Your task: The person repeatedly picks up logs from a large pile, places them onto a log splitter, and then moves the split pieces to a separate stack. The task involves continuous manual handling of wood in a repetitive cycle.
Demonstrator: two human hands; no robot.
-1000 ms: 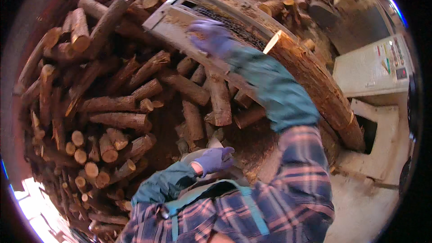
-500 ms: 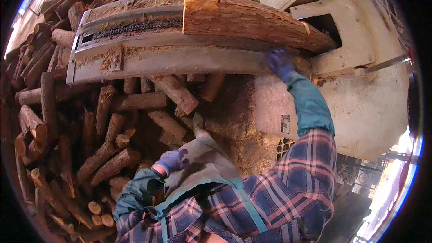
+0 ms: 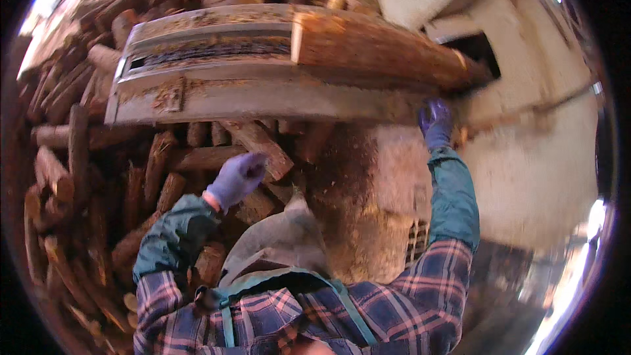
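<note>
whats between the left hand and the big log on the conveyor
In the head view, a short log and the conveyor's metal side panel lie between the left hand and the big log.

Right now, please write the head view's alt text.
A thick brown log lies on a grey metal conveyor, reaching a beige machine's dark opening. The purple-gloved right hand is by the conveyor's edge; the left hand hovers near cut logs.

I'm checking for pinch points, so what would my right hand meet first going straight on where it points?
Likely the big log, near its end at the dark opening; the right hand overlaps the trough's side in view, though depth and contact are unclear.
</note>
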